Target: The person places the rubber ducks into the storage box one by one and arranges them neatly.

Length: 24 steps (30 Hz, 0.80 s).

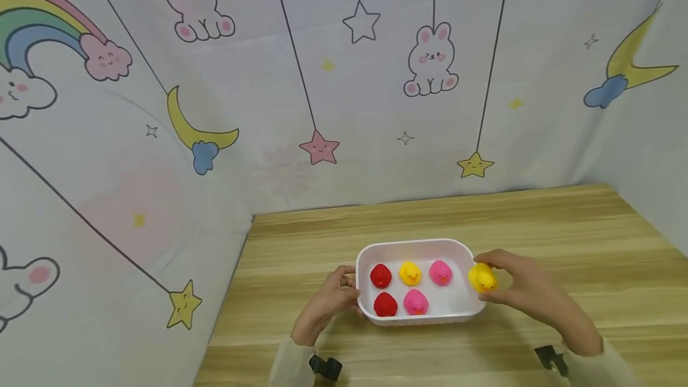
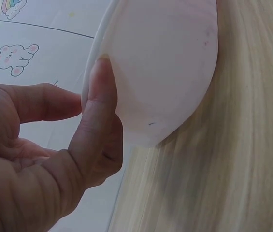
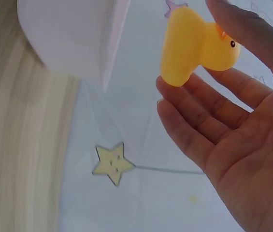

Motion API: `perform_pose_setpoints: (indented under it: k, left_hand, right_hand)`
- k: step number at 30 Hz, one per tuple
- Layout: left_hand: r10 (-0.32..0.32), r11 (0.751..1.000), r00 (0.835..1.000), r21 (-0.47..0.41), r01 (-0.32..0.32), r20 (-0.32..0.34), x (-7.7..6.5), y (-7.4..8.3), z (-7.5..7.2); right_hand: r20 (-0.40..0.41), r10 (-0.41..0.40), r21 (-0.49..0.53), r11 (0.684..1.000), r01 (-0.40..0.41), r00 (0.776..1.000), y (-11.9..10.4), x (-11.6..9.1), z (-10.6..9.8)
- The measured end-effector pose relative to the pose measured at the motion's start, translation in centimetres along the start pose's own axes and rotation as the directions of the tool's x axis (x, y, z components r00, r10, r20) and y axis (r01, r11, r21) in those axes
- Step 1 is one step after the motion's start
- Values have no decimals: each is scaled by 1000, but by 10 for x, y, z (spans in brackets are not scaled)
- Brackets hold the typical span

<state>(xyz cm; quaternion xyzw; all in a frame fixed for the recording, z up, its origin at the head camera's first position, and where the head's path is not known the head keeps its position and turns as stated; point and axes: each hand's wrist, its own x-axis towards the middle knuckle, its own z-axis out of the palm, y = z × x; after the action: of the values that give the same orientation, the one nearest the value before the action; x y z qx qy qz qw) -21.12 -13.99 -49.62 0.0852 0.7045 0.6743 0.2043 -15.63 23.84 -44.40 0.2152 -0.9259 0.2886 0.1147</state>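
A white plastic tray (image 1: 448, 306) stands on the wooden table with small rubber ducks inside. Its back row has a red duck (image 1: 381, 276), a yellow duck (image 1: 411, 273) and a pink duck (image 1: 441, 273); in front are another red duck (image 1: 385, 304) and another pink duck (image 1: 416, 302). My left hand (image 1: 337, 296) pinches the tray's left rim, thumb outside in the left wrist view. At the tray's right end, my right hand (image 1: 524, 285) holds a yellow rubber duck (image 3: 187, 46) between thumb and fingers, above rim height in the right wrist view.
The wood-grain table (image 1: 301, 243) extends around the tray on all sides. Behind it and at both sides hangs a pale cloth (image 1: 376, 106) printed with rabbits, stars and moons. A black strap piece (image 1: 325, 368) sits at the left wrist.
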Motion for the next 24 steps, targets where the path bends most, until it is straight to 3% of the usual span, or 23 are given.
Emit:
perform_pose_setpoints:
  k: [5,11,17,24]
  left_hand:
    - [3,1000,1000,4,-3,1,-1,1,-1]
    - [3,1000,1000,10,-3,-2,0,0,0]
    - [-3,1000,1000,12,3,-2,0,1,-1]
    - [-4,1000,1000,-10,4,0,1,0,-1]
  right_hand:
    - [140,55,98,993,-69,989,-5,21,23]
    - [255,109,97,986,-138,961,-2,34,48]
    - [325,58,77,993,-88,944,-2,41,63]
    - [313,-10,45,999,-5,950,-2,42,68]
